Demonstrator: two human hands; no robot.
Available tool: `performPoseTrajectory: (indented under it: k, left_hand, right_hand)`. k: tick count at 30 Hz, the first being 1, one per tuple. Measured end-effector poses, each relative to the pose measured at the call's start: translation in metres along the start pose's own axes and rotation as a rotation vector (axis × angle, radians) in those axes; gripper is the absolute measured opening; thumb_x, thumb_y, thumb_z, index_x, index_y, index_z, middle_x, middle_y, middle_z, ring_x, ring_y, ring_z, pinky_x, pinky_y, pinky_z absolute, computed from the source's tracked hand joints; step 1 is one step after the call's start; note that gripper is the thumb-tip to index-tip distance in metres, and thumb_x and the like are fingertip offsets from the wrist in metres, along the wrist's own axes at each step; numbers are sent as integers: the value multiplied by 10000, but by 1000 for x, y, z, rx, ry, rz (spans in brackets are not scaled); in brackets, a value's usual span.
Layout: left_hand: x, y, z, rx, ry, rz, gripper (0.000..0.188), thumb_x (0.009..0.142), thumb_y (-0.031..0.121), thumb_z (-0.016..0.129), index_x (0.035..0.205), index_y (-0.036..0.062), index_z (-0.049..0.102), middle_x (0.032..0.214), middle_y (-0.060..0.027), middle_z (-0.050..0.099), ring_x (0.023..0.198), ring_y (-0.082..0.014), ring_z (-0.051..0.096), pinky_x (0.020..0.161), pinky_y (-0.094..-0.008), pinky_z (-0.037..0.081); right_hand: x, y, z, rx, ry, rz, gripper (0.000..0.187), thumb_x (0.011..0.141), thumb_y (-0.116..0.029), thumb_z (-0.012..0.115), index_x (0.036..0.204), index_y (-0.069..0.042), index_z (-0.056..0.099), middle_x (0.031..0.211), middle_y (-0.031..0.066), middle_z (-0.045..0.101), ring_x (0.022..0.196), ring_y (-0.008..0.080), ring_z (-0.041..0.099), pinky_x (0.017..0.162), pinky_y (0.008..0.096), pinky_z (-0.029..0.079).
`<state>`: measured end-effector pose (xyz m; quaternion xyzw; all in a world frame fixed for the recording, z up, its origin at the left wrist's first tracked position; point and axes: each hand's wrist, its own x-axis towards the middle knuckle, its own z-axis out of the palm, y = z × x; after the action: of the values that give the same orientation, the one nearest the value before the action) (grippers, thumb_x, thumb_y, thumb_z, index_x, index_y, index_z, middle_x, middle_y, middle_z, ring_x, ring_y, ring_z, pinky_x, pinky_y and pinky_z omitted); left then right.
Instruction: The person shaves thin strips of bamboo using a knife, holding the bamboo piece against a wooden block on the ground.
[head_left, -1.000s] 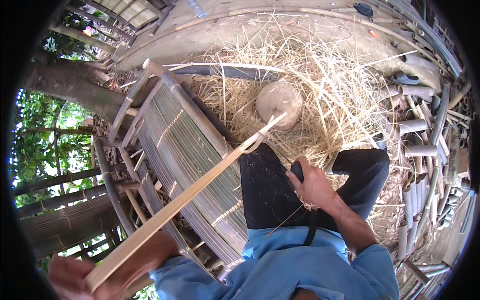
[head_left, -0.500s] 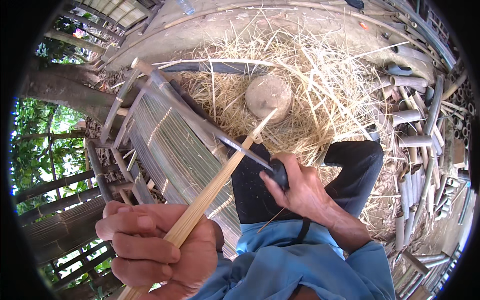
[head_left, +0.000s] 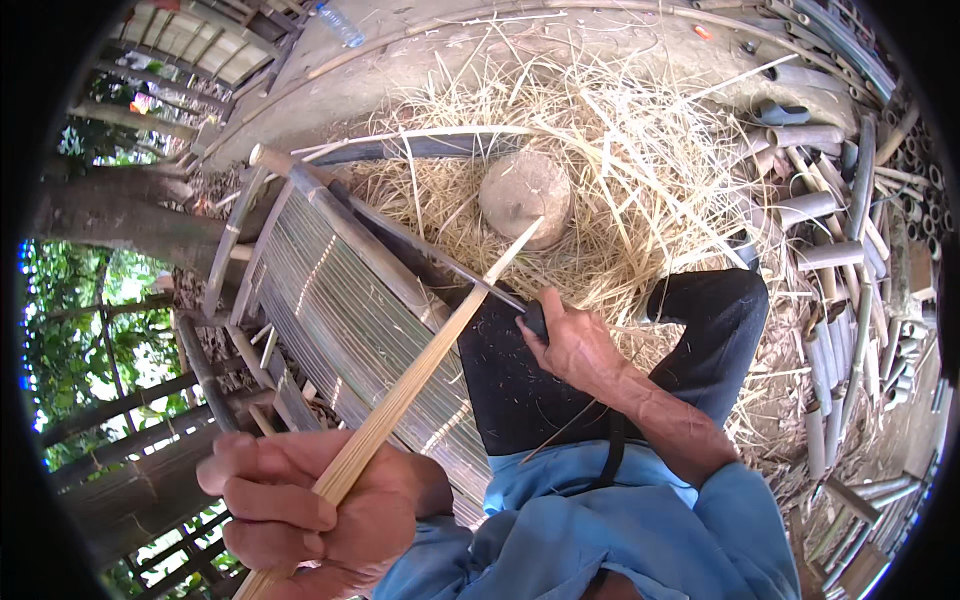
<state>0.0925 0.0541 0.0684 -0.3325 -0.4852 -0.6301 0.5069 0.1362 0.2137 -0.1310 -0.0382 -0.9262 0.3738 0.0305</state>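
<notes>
My left hand [head_left: 372, 520] is closed round a long pale bamboo strip [head_left: 412, 384], which slants up and to the right across the view. Its far end narrows to a pale point in front of the round wooden block. My right hand [head_left: 583, 348] grips a knife [head_left: 536, 319] by its black handle. The long thin blade points up and left and crosses the strip a little below the tapered end. Whether the edge is biting into the strip cannot be told.
A wooden block [head_left: 512, 195] stands among a heap of pale shavings [head_left: 640, 180]. On the left is a slatted bamboo bench [head_left: 340, 290]. Cut bamboo tubes [head_left: 830, 255] lie at the right. A clear plastic bottle [head_left: 342, 26] lies at the back. My bent leg [head_left: 715, 300] is close by.
My right hand and the knife have shifted slightly up and left, and the blade has turned. The strip's bare tapered end now shows past the blade. The whole view has shifted a little.
</notes>
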Motion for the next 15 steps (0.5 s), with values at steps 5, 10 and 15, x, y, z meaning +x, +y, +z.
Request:
performPoseTrajectory:
  k: [5, 10, 15]
  left_hand:
    - [3, -10, -13, -25, 131, 20, 446, 1071, 348, 423, 656, 195, 370, 606, 55, 382, 578, -106, 368, 762, -354, 329]
    - [4, -10, -2, -108, 38, -19, 407, 1057, 323, 409, 673, 198, 363, 590, 55, 359, 607, -104, 368, 808, -364, 351]
    - [11, -27, -20, 133, 67, 55, 401, 1065, 282, 372, 678, 181, 390, 583, 44, 358, 606, -127, 369, 848, -395, 340]
  right_hand:
    - [-15, -42, -31, 7, 160, -335, 257, 936, -223, 627, 983, 6, 520, 622, 97, 578, 451, 286, 602, 444, 392, 521]
    - [19, 40, 24, -35, -67, 83, 415, 939, -242, 673, 1146, 56, 471, 692, 206, 641, 570, 376, 668, 506, 454, 558]
    - [40, 96, 51, -104, -119, 162, 413, 971, -286, 638, 1147, 37, 451, 655, 223, 645, 558, 392, 675, 502, 456, 562]
